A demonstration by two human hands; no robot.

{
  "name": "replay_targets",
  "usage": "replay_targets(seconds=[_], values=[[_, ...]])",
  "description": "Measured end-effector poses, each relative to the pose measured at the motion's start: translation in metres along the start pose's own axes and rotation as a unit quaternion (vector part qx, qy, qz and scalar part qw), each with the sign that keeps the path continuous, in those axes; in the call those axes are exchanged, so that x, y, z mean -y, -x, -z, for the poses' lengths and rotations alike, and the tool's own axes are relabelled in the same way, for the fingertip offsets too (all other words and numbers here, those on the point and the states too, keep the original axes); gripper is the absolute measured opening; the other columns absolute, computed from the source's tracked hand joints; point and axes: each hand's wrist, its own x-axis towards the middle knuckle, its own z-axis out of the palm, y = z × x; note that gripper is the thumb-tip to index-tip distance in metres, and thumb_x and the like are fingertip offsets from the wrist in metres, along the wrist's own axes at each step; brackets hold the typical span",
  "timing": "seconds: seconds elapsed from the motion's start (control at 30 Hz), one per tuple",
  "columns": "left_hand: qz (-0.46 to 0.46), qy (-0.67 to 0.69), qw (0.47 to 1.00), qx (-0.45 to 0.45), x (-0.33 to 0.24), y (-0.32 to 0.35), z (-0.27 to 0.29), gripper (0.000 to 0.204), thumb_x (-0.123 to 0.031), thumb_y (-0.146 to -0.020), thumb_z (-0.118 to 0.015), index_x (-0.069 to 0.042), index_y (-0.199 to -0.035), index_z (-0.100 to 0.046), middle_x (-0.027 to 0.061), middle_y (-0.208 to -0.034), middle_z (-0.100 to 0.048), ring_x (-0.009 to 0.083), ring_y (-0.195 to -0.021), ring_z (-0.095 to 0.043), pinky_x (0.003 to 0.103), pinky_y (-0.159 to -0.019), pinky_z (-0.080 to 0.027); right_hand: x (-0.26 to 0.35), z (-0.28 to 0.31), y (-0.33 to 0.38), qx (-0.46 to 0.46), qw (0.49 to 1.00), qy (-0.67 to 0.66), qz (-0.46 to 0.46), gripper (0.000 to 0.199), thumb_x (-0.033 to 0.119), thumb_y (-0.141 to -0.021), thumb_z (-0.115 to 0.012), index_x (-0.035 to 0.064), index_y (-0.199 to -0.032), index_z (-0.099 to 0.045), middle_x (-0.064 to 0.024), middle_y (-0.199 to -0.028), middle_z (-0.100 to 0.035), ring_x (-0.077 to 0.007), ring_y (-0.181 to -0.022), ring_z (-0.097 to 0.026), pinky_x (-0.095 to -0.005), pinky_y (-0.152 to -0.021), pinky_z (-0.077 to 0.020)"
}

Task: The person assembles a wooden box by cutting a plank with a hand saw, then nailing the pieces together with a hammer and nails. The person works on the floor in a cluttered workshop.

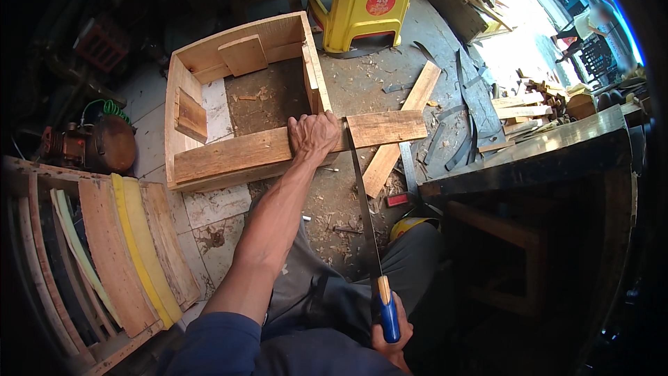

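My left hand [315, 136] presses down on a wooden plank [235, 157], its fingers curled over the top. The plank lies across the near side of an open wooden box frame [171, 108] and juts out past its right corner. In my right hand [396, 331], low in the picture, is the blue and wood handle of a handsaw [369, 231]. Its long thin blade runs up and away from me to the plank, just right of my left hand. A dark cut line crosses the plank there, beside the blade's far end.
A loose board [381, 170] lies under the overhanging plank end. Beyond stands a yellow plastic stool [334, 10]. A dark-sided bench [543, 146] is at right, near scrap wood and dark strips. Curved boards in a rack [111, 237] stand at left, near a compressor [104, 145].
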Motion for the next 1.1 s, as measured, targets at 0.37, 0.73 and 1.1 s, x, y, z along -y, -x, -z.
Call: replay_targets(seconds=[0.37, 0.73, 1.1], values=[[-0.011, 0.004, 0.999, -0.03, -0.003, -0.007, 0.005, 0.051, -0.031, -0.1, -0.045, -0.003, -0.07, -0.076, 0.0225, -0.075, -0.073, 0.0374, -0.076, -0.071, 0.053, -0.084, -0.045, 0.0, -0.056, -0.119, -0.038, 0.994, -0.099, 0.03, 0.062, -0.002, -0.081, -0.059, -0.0026, -0.143, -0.055, -0.0184, -0.097, -0.068, -0.0184, -0.086, -0.063, -0.031, -0.08, -0.0516], [-0.043, 0.004, 0.998, -0.04, -0.016, 0.003, -0.005, 0.052, -0.029, -0.101, -0.044, -0.001, -0.071, -0.075, 0.0234, -0.072, -0.071, 0.0408, -0.074, -0.071, 0.055, -0.081, -0.045, 0.023, -0.079, -0.223, -0.035, 0.993, -0.11, 0.009, 0.061, -0.001, -0.084, -0.06, -0.0027, -0.145, -0.054, -0.0075, -0.09, -0.067, -0.0106, -0.076, -0.061, -0.0262, -0.072, -0.0526], [-0.039, 0.006, 0.997, -0.066, -0.012, -0.01, 0.0, 0.051, -0.029, -0.101, -0.045, -0.002, -0.071, -0.076, 0.0228, -0.075, -0.073, 0.0389, -0.075, -0.071, 0.054, -0.082, -0.045, 0.015, -0.065, -0.192, -0.043, 0.988, -0.146, 0.005, 0.06, -0.002, -0.083, -0.06, -0.0053, -0.143, -0.055, -0.0124, -0.103, -0.069, -0.0141, -0.089, -0.063, -0.0284, -0.082, -0.0518]])
